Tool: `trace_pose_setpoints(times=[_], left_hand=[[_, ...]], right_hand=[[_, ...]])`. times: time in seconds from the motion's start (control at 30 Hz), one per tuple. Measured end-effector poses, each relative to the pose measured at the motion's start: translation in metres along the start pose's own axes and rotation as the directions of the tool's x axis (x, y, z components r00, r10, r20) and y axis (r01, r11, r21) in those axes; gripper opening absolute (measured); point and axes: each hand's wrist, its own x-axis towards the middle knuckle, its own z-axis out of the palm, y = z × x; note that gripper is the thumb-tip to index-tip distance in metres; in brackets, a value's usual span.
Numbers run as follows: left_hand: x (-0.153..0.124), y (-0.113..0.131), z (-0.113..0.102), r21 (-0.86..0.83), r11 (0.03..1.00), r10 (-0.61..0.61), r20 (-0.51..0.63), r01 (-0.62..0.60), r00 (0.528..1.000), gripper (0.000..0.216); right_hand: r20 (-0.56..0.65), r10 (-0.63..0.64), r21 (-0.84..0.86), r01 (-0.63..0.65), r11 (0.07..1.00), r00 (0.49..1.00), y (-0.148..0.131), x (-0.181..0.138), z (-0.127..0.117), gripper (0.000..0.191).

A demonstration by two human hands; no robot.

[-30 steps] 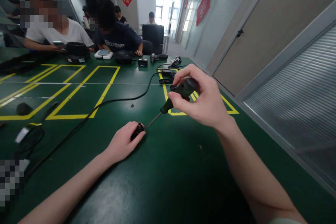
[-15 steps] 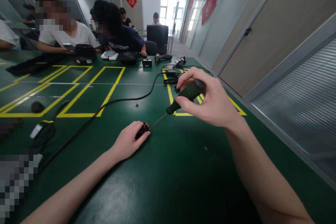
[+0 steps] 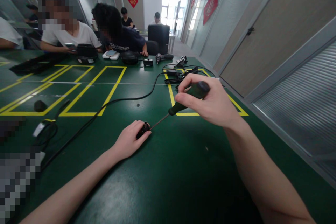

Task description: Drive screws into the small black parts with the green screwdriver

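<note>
My left hand (image 3: 130,139) is closed around a small black part (image 3: 144,129) with a short round stub on top, held low at the table. Its lower side is covered by my fingers, so its kind does not show. In my right hand (image 3: 207,101) is a screwdriver (image 3: 181,104) with a dark green handle, gripped between thumb and fingers. The thin shaft slants down to the left, its tip meeting the right side of the black part. Whether the tip sits in a screw cannot be seen.
A black cable (image 3: 126,99) snakes across the green table (image 3: 157,189). Cables and black parts (image 3: 181,73) lie beyond my right hand. At the far edge are a power drill (image 3: 164,57) and black cases (image 3: 130,57). Two people (image 3: 118,38) sit opposite.
The fingers of my right hand have shifted on the screwdriver handle, which looks turned slightly. My left hand holds the black part as before. The whole view has moved a little.
</note>
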Motion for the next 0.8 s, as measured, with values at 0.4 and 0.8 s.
trace_pose_setpoints(times=[0.4, 0.8], left_hand=[[-0.0008, 0.0005, 0.0003, 0.007, 1.000, 0.001, 0.013, -0.001, 1.000, 0.026], [-0.0006, -0.0016, -0.0039, -0.125, 0.992, 0.006, 0.053, 0.001, 0.999, 0.024]], right_hand=[[0.015, 0.020, -0.017, -0.020, 1.000, 1.000, 0.0031, 0.0000, 0.0018, 0.022], [-0.039, 0.042, -0.043, -0.044, 0.998, 0.998, 0.0017, -0.0001, 0.0019, 0.027]])
